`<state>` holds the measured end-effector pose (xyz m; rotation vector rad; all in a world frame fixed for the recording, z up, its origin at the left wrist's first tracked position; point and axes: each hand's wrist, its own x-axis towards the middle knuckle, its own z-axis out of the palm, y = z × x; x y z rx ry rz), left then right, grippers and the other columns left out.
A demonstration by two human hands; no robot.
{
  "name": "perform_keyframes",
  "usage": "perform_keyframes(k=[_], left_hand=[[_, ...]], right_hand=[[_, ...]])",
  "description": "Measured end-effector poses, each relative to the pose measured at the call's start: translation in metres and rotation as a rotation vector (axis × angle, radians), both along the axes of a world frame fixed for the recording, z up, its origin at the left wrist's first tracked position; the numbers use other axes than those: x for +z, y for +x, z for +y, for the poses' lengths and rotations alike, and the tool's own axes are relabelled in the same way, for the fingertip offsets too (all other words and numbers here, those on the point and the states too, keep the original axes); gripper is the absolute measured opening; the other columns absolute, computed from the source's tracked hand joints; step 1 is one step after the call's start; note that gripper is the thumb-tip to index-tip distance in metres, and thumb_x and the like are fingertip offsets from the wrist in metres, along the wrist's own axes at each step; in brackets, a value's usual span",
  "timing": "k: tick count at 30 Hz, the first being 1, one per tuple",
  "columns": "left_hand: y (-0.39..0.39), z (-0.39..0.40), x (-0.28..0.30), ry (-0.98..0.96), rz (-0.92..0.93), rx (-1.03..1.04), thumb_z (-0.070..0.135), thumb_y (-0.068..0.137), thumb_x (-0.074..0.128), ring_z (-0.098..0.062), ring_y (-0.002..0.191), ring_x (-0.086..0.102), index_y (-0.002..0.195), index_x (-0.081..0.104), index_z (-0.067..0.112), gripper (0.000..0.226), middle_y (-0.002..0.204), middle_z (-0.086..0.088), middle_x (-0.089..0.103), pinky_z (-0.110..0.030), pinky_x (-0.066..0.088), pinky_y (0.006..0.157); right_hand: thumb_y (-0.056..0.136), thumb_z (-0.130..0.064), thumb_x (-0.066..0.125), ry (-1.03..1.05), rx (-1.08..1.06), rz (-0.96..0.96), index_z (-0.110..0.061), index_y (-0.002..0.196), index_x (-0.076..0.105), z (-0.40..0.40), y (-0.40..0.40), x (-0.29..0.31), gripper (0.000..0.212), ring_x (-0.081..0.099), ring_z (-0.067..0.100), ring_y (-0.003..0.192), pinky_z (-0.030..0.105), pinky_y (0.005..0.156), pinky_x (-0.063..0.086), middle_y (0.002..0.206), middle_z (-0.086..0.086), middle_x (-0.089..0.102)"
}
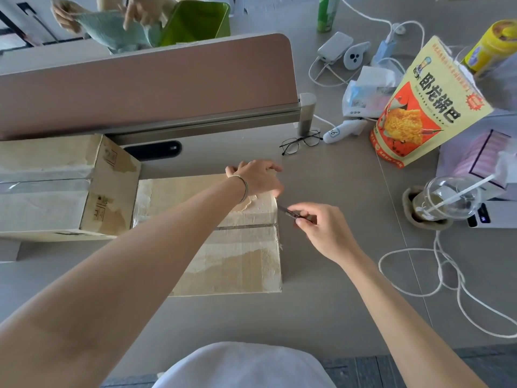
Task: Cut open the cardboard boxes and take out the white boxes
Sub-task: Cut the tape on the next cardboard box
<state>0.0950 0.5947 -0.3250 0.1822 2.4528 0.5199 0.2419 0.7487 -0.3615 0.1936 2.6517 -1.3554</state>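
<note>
- The right hand (pixel 321 231) pinches a small dark cutting tool (pixel 291 213), its tip at the right edge of the flat, taped brown cardboard box (pixel 237 247) — just beside the centre seam of clear tape (pixel 246 227).
- The left hand (pixel 257 177) curls over the box's far right corner, steadying it.
- The box lies on the grey bench (pixel 335 289), touching a taller taped cardboard box (pixel 64 189) on its left.
- The board looks stiff but worn; the tape is probably slick — hold by edges and corners.
- No white boxes show yet.
</note>
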Motion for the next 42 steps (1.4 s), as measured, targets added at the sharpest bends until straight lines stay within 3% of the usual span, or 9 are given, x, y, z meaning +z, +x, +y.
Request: perform_keyframes(k=[8,16,22,27,32,35,38,40,42], left_hand=[[0.001,-0.001,0.000,0.013,0.023,0.001,0.034,0.075,0.069,-0.016,0.116,0.039,0.106,0.062,0.058,0.040,0.088,0.024,0.053,-0.038,0.022,0.094],[0.001,0.002,0.001,-0.013,0.022,0.010,0.034,0.073,0.068,-0.017,0.118,0.041,0.112,0.064,0.056,0.045,0.086,0.023,0.052,-0.039,0.026,0.102],[0.003,0.002,-0.001,0.021,0.020,0.042,0.035,0.069,0.070,-0.017,0.114,0.041,0.106,0.065,0.057,0.043,0.099,0.023,0.061,-0.039,0.025,0.098],[0.002,0.001,-0.002,0.033,0.021,0.054,0.034,0.072,0.071,-0.015,0.112,0.043,0.103,0.065,0.056,0.039,0.089,0.023,0.058,-0.037,0.024,0.093],[0.001,0.002,-0.003,0.010,-0.007,0.030,0.033,0.072,0.068,-0.016,0.114,0.042,0.109,0.064,0.055,0.044,0.087,0.024,0.055,-0.039,0.025,0.096],[0.001,0.014,0.002,-0.046,-0.072,-0.067,0.026,0.067,0.060,-0.021,0.127,0.042,0.123,0.059,0.052,0.061,0.114,0.014,0.061,-0.048,0.025,0.107],[0.009,0.037,0.008,-0.267,-0.124,-0.165,0.021,0.074,0.053,-0.033,0.141,0.031,0.131,0.058,0.031,0.058,0.136,-0.004,0.054,-0.070,0.008,0.117],[0.016,0.047,0.016,-0.440,-0.098,-0.209,0.029,0.076,0.057,-0.039,0.138,0.036,0.123,0.060,0.021,0.048,0.132,-0.009,0.053,-0.079,0.007,0.112],[0.018,0.051,0.021,-0.486,-0.035,-0.229,0.034,0.078,0.062,-0.039,0.128,0.051,0.115,0.062,0.016,0.041,0.118,-0.007,0.059,-0.077,0.021,0.111]], right_hand=[[0.091,-0.004,0.062,0.136,0.029,0.054,-0.031,0.105,0.078,0.001,-0.014,0.008,0.034,0.069,0.012,0.081,0.033,0.075,0.055,0.087,-0.013,0.076],[0.089,-0.003,0.064,0.166,0.060,0.094,-0.029,0.104,0.079,0.000,-0.011,0.008,0.034,0.070,0.013,0.086,0.036,0.078,0.055,0.091,-0.012,0.077],[0.088,-0.008,0.069,0.199,0.082,0.124,-0.029,0.098,0.078,0.000,-0.016,0.008,0.025,0.068,0.013,0.082,0.037,0.074,0.055,0.086,-0.011,0.075],[0.090,-0.010,0.069,0.237,0.053,0.166,-0.022,0.104,0.078,-0.002,-0.017,0.005,0.021,0.068,0.020,0.080,0.037,0.073,0.054,0.083,-0.006,0.076],[0.091,-0.010,0.064,0.273,0.024,0.221,-0.024,0.094,0.077,0.002,-0.013,0.004,0.019,0.056,0.018,0.064,0.035,0.057,0.048,0.069,-0.008,0.061],[0.091,-0.012,0.065,0.286,0.034,0.219,-0.027,0.096,0.077,0.002,-0.011,0.006,0.020,0.057,0.017,0.064,0.034,0.056,0.048,0.071,-0.010,0.062],[0.090,-0.014,0.066,0.297,0.050,0.209,-0.027,0.098,0.079,-0.003,-0.013,0.009,0.020,0.062,0.018,0.070,0.029,0.056,0.041,0.080,-0.009,0.071],[0.090,-0.014,0.066,0.286,0.048,0.194,-0.026,0.101,0.081,-0.005,-0.015,0.009,0.021,0.060,0.017,0.070,0.025,0.055,0.032,0.083,-0.009,0.073],[0.091,-0.015,0.065,0.260,0.047,0.177,-0.024,0.102,0.081,-0.006,-0.014,0.006,0.021,0.054,0.015,0.067,0.024,0.054,0.030,0.080,-0.007,0.072]])
